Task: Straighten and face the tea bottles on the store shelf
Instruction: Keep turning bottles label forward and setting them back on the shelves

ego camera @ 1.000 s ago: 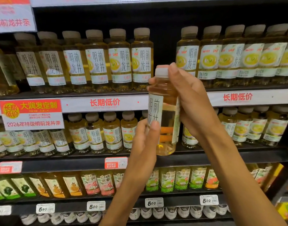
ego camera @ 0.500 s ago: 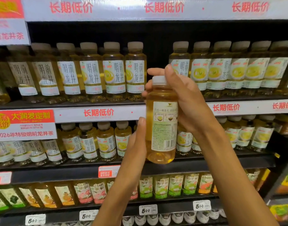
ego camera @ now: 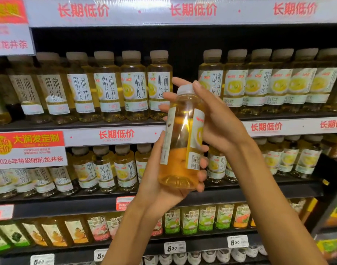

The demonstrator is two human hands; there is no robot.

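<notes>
Since half a second ago the held bottle (ego camera: 183,138) has turned in the hands: its printed back panel has rotated away, and the gap between the label's two edges faces the camera, with clear amber tea showing through. Both hands keep their grip on it. The left hand (ego camera: 160,180) cups the base from below and behind, fingers curled round the lower body (their tips show at the bottle's right side). The right hand (ego camera: 219,121) clamps the shoulder and neck, thumb along the near side, fingers wrapped behind the white cap (ego camera: 185,89). This bottle is held in the air, slightly tilted, in front of a gap in the upper row (ego camera: 125,87).

Hidden or unclear: the left hand's palm lies behind the bottle; the right forearm covers part of the middle row (ego camera: 104,169). Bottles at far left are blurred and cut off by the frame edge, so a full count cannot be given. Left of the gap, five front bottles read clearly; right of it, about six. Three price tags (ego camera: 174,248) marked 500 are legible on the lowest shelf edge; a fourth is half cut off. One red and white promotion sign (ego camera: 29,149) hangs at left.
</notes>
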